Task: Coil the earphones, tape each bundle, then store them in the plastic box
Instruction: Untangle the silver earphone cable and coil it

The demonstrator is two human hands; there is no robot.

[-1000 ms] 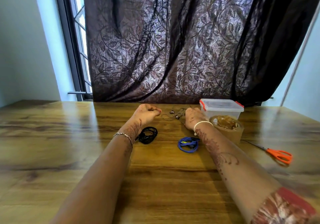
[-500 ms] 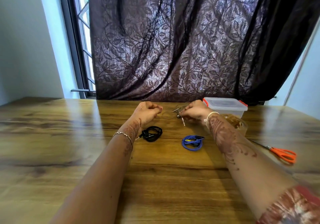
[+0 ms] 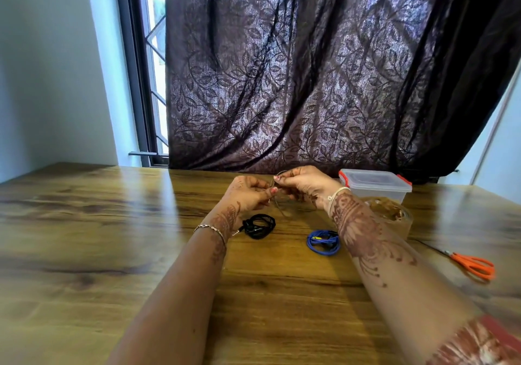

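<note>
Hands | left hand [image 3: 248, 195], right hand [image 3: 307, 184] both pinch thin wiry earphone cord [image 3: 277, 209] | glossy wood table [image 3: 112, 223]

Tape roll [image 3: 394, 215] half hidden behind right forearm [image 3: 375, 254]; thin cable [image 3: 277, 209] barely traceable.

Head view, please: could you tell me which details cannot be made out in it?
- Thin grey earphone cable: too fine to follow. Fingers of the left hand and right hand hide its earbuds and loop count.
- Brown tape roll: left part is behind the right forearm.
- Clear plastic box with red clips: contents unclear through the closed lid.
- Black coiled earphones and blue coiled earphones: any tape is too small to confirm.
</note>
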